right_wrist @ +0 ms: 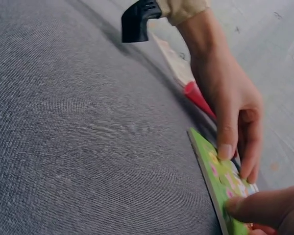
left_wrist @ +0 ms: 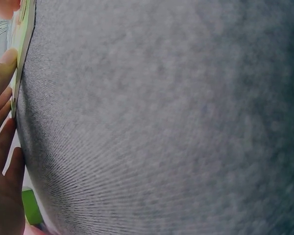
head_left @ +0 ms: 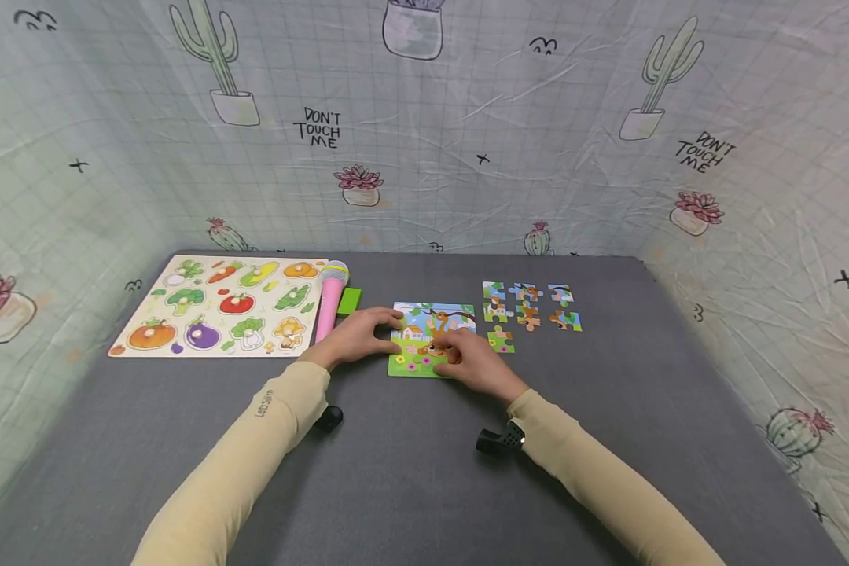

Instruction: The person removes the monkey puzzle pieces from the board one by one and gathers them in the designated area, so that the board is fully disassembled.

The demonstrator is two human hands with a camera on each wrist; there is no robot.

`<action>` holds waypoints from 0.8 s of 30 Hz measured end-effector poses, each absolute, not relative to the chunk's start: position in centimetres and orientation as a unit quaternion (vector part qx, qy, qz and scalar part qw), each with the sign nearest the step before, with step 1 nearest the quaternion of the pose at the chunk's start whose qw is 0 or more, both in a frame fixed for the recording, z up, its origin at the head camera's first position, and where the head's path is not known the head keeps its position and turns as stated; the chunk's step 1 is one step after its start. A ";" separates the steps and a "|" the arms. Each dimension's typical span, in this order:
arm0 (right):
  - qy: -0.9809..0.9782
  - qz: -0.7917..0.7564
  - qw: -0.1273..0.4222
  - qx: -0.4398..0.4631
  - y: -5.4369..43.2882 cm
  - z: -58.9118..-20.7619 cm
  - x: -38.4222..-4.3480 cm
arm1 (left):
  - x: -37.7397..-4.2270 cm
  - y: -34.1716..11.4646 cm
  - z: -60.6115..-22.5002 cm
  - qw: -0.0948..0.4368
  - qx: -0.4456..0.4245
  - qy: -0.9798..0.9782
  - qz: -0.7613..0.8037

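Note:
A small jigsaw board [head_left: 410, 372] with an animal scene lies flat on the table. My left hand [head_left: 357, 336] rests at the board's left side, its thumb [right_wrist: 226, 147] and fingertips touching the edge and spread apart. On the board's lower right part, my right hand [head_left: 475, 363] has curled fingers and its thumb [right_wrist: 242, 207] set around a puzzle piece [head_left: 433, 352] with a brown animal face. The hand covers much of this piece. In the left wrist view the board [left_wrist: 23, 49] is seen edge-on, beside the left hand [left_wrist: 5, 191].
Several loose puzzle pieces [head_left: 528, 317] lie to the right of the board. Left of it are a green block [head_left: 350, 302], a pink toy microphone [head_left: 329, 303] and a large vegetable picture board [head_left: 212, 306]. Patterned cloth [head_left: 424, 196] hangs behind the grey table [head_left: 410, 472].

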State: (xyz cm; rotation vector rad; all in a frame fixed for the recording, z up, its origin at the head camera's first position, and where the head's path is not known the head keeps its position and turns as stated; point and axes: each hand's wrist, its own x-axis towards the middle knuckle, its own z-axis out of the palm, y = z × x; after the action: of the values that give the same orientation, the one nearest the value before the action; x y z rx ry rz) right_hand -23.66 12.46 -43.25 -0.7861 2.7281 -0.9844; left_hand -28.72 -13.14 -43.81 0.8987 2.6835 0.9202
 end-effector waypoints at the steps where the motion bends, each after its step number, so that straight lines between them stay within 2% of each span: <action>1: 0.908 -0.322 0.066 -0.259 12.3 -43.2 -23.6 | -28.7 -13.1 -43.8 0.083 0.301 0.899 0.308; 6: 0.914 -0.309 0.063 -0.257 11.9 -42.8 -23.4 | -28.7 -13.1 -43.7 0.084 0.304 0.898 0.308; 13: 0.911 -0.309 0.088 -0.257 11.8 -42.3 -23.5 | -28.7 -13.1 -43.6 0.082 0.308 0.896 0.309; 24: 0.911 -0.287 0.075 -0.287 12.1 -42.4 -23.7 | -28.6 -13.1 -43.6 0.089 0.301 0.899 0.307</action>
State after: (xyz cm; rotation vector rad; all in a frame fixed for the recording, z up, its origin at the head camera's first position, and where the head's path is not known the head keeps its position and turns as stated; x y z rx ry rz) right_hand -23.70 12.10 -42.44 -0.8599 2.7333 -0.8599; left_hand -28.64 -13.12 -43.64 0.8969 2.6739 0.9123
